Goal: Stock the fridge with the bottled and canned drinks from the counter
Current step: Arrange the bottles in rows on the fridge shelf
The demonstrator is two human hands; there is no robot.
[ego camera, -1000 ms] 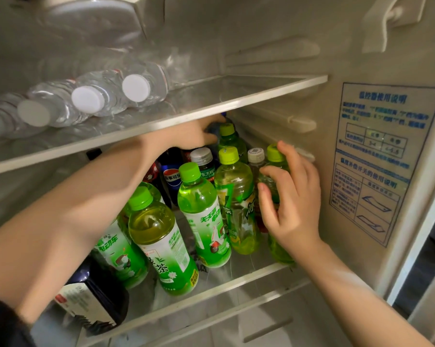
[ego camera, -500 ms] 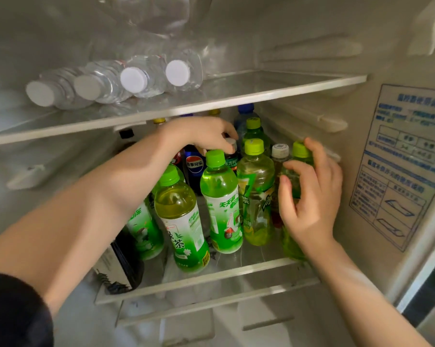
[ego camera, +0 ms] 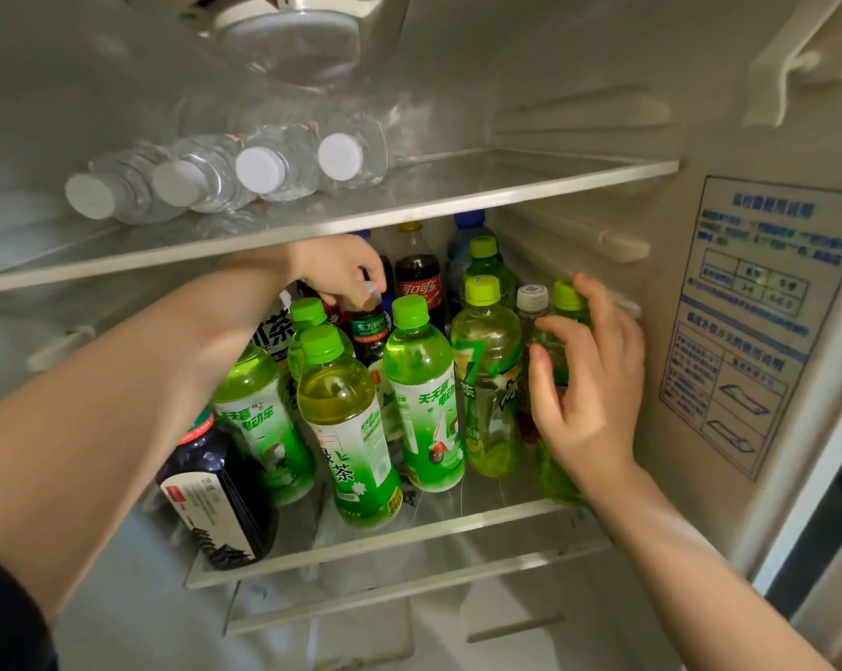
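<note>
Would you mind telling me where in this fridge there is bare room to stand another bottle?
The upper shelf is bare from the water bottles to the right wall. The lower shelf is crowded: tea bottles fill it, leaving only a thin front strip.

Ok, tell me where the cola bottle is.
Head view: the cola bottle stands at the back of the lower shelf, between the left hand and a blue-capped bottle.

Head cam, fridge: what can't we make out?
Head view:
- Rightmost green bottle: label covered by the right hand gripping it.
- Dark tea bottle: cap mostly covered by the left hand pinching it.
- Back-row bottles: partly behind the front green bottles.
- Wall sticker: text blurred.
- Counter: out of frame.
</note>
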